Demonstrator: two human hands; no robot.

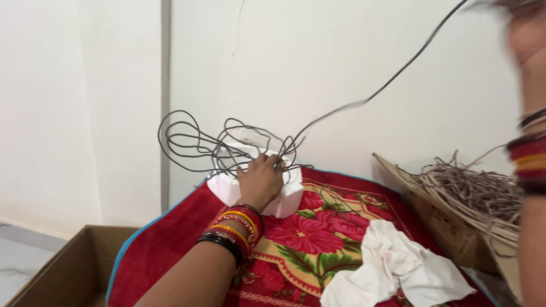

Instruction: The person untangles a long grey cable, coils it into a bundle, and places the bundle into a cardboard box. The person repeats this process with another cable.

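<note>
Hands observed: left hand (260, 181) pressed flat, fingers spread, on a white foam block (284, 199) against the wall (341, 57), pinning looped grey wire (193, 142). Right hand (526, 28) raised at upper right, blurred; grip cannot be told, though the wire's free length runs up to it. Wire is thin, dull grey, coiled in several loose loops left of the left hand. Block rests on a red floral cloth (307, 239). White rag (398, 267) lies nearer. Cardboard box (62, 273) sits at left.
</note>
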